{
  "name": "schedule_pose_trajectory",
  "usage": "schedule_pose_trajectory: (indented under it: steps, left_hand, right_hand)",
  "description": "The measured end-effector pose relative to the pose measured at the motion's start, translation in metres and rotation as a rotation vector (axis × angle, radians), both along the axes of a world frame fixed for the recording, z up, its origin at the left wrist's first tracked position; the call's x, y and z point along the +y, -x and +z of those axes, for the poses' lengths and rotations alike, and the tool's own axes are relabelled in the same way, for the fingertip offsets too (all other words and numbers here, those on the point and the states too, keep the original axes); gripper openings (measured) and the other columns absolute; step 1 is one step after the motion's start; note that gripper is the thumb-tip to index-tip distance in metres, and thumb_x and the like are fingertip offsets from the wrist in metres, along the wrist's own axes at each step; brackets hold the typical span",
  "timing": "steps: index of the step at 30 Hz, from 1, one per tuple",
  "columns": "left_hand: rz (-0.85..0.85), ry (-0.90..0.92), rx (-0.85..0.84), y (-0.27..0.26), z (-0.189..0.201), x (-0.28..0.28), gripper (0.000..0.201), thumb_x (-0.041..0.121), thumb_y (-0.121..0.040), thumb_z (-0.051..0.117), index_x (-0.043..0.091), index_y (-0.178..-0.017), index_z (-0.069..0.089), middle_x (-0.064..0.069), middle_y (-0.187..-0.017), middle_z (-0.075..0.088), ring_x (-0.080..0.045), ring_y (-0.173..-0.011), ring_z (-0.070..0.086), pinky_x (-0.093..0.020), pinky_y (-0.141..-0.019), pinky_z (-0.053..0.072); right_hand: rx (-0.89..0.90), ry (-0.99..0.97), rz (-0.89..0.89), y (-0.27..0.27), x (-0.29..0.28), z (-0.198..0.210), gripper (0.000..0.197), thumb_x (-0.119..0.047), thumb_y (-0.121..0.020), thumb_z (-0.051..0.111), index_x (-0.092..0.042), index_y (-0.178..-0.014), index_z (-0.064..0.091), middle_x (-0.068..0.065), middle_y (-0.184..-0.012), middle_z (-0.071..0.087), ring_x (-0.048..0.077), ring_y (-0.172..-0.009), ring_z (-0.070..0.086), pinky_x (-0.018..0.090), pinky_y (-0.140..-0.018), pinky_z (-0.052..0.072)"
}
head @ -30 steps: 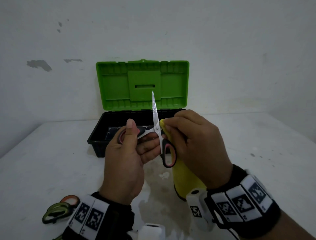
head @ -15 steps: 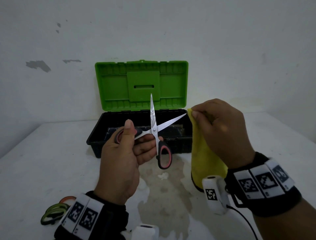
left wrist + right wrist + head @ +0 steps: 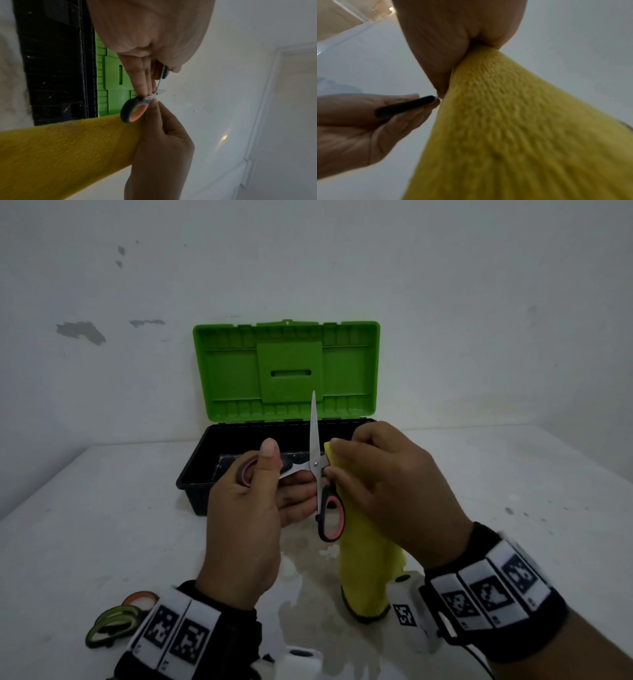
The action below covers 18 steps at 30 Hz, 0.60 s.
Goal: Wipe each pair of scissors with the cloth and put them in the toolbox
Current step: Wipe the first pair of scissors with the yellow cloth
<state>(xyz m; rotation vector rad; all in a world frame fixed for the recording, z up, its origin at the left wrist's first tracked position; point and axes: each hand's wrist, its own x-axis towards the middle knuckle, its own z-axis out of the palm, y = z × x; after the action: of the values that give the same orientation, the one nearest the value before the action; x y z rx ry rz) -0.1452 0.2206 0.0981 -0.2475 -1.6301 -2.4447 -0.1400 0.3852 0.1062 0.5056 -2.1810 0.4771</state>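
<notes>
My left hand (image 3: 253,494) grips one black-and-pink handle loop of an opened pair of scissors (image 3: 317,467), held above the table in front of the toolbox (image 3: 191,484). One blade points straight up; the other is hidden under the yellow cloth (image 3: 363,563). My right hand (image 3: 380,484) pinches the cloth around that blade close to the pivot, and the rest of the cloth hangs down. In the left wrist view the free loop of the scissors (image 3: 133,111) lies against the cloth (image 3: 68,155). The right wrist view shows the cloth (image 3: 513,128) and my left hand (image 3: 359,128).
The toolbox has a black base and a green lid (image 3: 287,371) standing open against the wall. More scissors with green and orange handles (image 3: 116,621) lie at the front left of the white table (image 3: 85,525). A wet patch (image 3: 308,604) spreads under my hands.
Half a second ago my right hand had drawn the cloth off the tip of the right-pointing blade. Now it is back at the pivot, pinching the cloth over that blade again.
</notes>
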Motion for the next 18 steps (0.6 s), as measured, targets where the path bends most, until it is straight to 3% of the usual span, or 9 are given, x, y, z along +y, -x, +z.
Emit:
schedule_pose_trajectory:
  steps: [3,6,10,18]
  left_hand:
    - [0.003,-0.007,0.01,-0.002,0.0,0.0,0.03,0.043,-0.084,0.054,0.013,-0.079,0.058,-0.018,-0.069,0.067,-0.021,-0.068,0.075,-0.03,-0.055,0.058]
    - [-0.001,-0.001,0.032,-0.002,0.001,0.001,0.029,0.041,-0.086,0.054,0.013,-0.079,0.059,-0.015,-0.067,0.069,-0.021,-0.069,0.075,-0.03,-0.055,0.058]
    - [0.015,0.034,0.07,-0.001,0.004,0.004,0.028,0.042,-0.085,0.054,0.015,-0.079,0.061,-0.007,-0.066,0.07,-0.021,-0.071,0.075,-0.03,-0.057,0.06]
    - [0.032,0.098,0.133,-0.006,0.01,-0.001,0.029,0.037,-0.088,0.052,0.011,-0.078,0.057,-0.004,-0.059,0.069,-0.02,-0.067,0.075,-0.03,-0.056,0.06]
  right_hand:
    - [0.04,-0.047,0.003,0.002,0.007,-0.002,0.024,-0.022,-0.096,0.057,-0.007,-0.106,0.073,0.009,-0.089,0.06,0.025,-0.07,0.057,0.039,-0.057,0.05]
    - [0.04,0.015,0.003,0.003,0.012,0.0,0.022,-0.018,-0.094,0.06,-0.008,-0.107,0.075,0.007,-0.09,0.064,0.024,-0.074,0.06,0.04,-0.061,0.052]
    - [0.005,0.107,0.065,-0.002,-0.006,0.006,0.017,-0.013,-0.09,0.064,-0.007,-0.101,0.076,0.005,-0.09,0.066,0.016,-0.078,0.062,0.024,-0.07,0.05]
    - [-0.048,0.146,0.015,0.004,0.008,0.008,0.016,-0.014,-0.089,0.069,-0.014,-0.103,0.077,-0.001,-0.092,0.07,0.01,-0.082,0.063,0.013,-0.076,0.048]
